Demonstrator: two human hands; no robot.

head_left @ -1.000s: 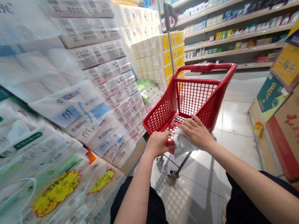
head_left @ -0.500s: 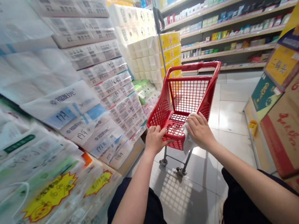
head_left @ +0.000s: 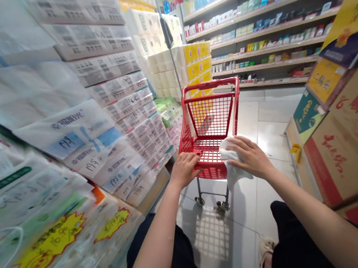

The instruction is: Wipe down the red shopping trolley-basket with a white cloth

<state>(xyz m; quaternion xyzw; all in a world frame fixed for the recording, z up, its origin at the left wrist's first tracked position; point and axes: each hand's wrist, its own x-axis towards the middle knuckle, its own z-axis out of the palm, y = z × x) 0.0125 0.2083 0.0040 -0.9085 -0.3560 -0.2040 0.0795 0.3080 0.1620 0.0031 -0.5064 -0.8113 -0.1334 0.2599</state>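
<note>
A red plastic shopping basket on wheels (head_left: 211,119) stands on the floor before me, its grid walls and bottom visible and nothing inside it. My left hand (head_left: 186,168) grips the near left corner of its rim, fingers curled over the edge. A white cloth (head_left: 232,158) lies over the near right corner and hangs down outside. My right hand (head_left: 248,153) presses this cloth against the rim from the right, thumb and fingers bent around it. The basket's long pole with a dark handle (head_left: 167,32) leans up at its far left side.
Stacked tissue packs (head_left: 108,64) line the left, with yellow price tags (head_left: 50,243) in front. Cardboard boxes (head_left: 342,162) stand along the right. Shelves of small boxed goods (head_left: 261,37) fill the back. Pale floor tiles (head_left: 272,137) run between.
The basket has turned and shifted slightly left, its pole tilting further left. My right hand has moved a little right with the cloth, more of which now shows. My left hand keeps its grip.
</note>
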